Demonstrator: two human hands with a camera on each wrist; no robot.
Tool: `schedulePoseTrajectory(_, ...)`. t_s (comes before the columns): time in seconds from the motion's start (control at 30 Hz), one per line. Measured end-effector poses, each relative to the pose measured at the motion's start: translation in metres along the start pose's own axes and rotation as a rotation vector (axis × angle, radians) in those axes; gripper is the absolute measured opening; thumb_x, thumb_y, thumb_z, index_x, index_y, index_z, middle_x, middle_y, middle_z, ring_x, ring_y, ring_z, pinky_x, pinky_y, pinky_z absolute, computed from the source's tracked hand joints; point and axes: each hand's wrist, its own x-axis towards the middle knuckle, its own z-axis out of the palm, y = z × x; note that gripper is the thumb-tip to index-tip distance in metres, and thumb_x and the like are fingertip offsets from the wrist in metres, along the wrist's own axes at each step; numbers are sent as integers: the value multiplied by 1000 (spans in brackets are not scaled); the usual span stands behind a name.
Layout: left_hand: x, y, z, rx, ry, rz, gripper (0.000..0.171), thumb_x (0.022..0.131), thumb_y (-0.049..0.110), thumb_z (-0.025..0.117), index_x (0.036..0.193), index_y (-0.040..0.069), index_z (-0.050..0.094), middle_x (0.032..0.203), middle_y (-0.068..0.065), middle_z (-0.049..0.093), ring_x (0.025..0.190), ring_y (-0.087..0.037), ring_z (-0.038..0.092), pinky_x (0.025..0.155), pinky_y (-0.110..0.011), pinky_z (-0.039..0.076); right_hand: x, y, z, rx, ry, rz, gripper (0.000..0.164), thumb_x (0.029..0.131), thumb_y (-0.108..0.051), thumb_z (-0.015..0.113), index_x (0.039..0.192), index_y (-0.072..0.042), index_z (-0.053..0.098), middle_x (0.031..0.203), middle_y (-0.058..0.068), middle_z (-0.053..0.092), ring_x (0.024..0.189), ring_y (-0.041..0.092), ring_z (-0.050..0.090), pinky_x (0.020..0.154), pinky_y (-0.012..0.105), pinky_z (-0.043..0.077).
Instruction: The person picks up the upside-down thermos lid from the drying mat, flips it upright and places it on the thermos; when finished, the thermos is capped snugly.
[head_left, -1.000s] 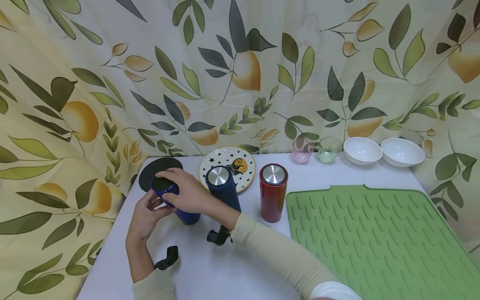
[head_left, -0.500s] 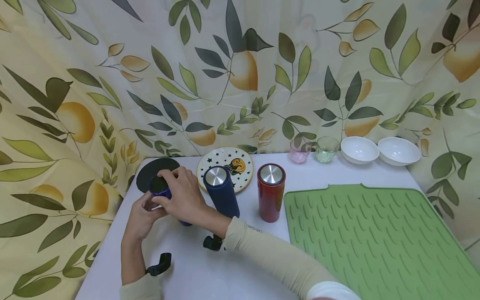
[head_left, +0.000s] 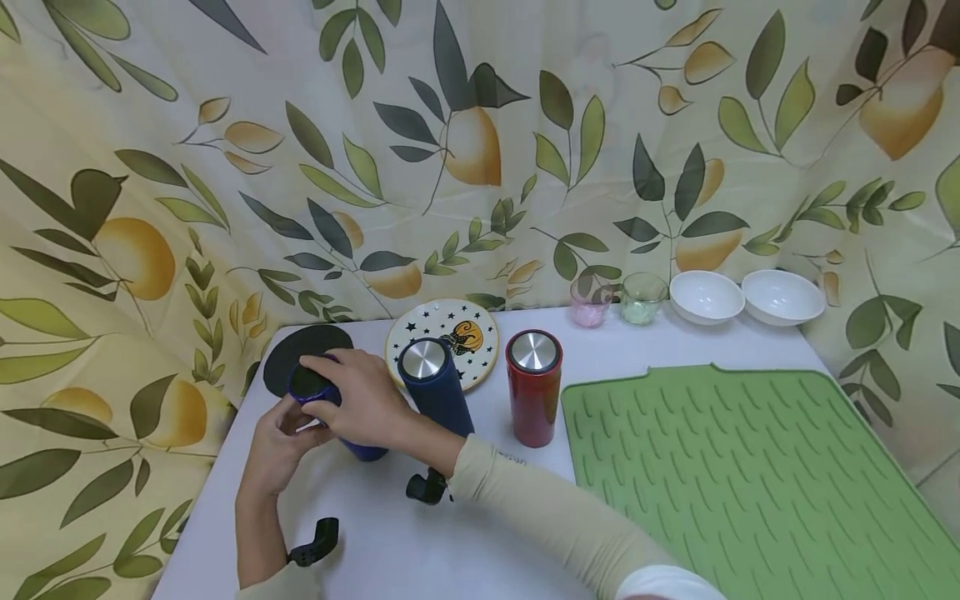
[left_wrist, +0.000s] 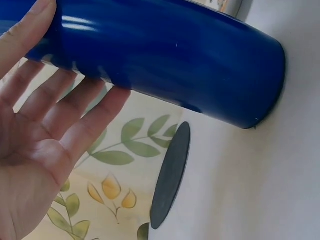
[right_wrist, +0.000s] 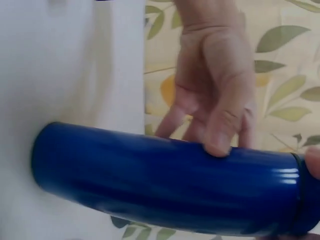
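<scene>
A glossy blue thermos bottle (left_wrist: pixel 175 60) with a dark-topped lid (head_left: pixel 309 383) stands at the left of the table, its base on the white surface. My left hand (head_left: pixel 272 450) holds the body just below the lid, thumb on one side and fingers on the other. From above, my right hand (head_left: pixel 366 402) grips the lid, fingers and thumb round its rim. Only that hand's fingertips show at the edge of the right wrist view. Beside my right forearm is a second, navy bottle (head_left: pixel 438 392) with a steel top, partly covered by the wrist.
A red bottle (head_left: pixel 535 392) stands right of the navy one. Behind them are a black round mat (head_left: pixel 288 354) and a starry plate (head_left: pixel 412 321). Pink (head_left: pixel 590 304) and green glasses (head_left: pixel 642 300) and white bowls (head_left: pixel 707 296) line the back. A green mat (head_left: pixel 735 467) covers the right.
My right hand's fingers have shifted round the lid, while my left hand keeps its hold on the bottle. The head view has turned slightly to the right.
</scene>
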Motion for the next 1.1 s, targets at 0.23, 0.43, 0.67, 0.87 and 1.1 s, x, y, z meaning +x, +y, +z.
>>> schedulePoseTrajectory(0.23,-6,0,-1,18,27,-16,56,78,-10,65,129,5,50,113,-6,55,95,-18,61,69,-31,56,-7,-9,13,-135,146,10,53,83,-46,62,129,-19,53,117,3,57,109,18,49,96,35,34)
schedulePoseTrajectory(0.43,-5,0,-1,15,16,-18,52,78,-7,68,126,4,52,111,-10,56,96,-20,61,72,-33,55,-6,-2,8,147,6,54,59,84,-38,65,136,-24,41,129,3,44,116,16,43,92,30,40)
schedulePoseTrajectory(0.67,-4,4,5,7,-10,1,61,76,-3,72,131,6,47,112,-15,56,97,-22,60,74,-33,55,-2,10,4,367,-104,37,63,85,-28,66,141,-25,35,137,-4,40,122,7,41,93,21,40)
schedulePoseTrajectory(0.87,-2,7,11,61,43,-34,64,74,0,74,131,12,46,113,-12,55,99,-21,60,75,-31,54,-3,11,9,327,-42,54,64,84,-30,68,140,-27,37,135,-5,43,120,7,43,92,21,42)
schedulePoseTrajectory(1.1,-8,6,13,144,107,-70,63,75,-8,69,132,10,46,116,-3,53,94,-12,60,72,-25,54,-8,-1,21,40,177,35,61,79,-40,70,132,-18,49,120,-1,57,112,13,49,96,30,37)
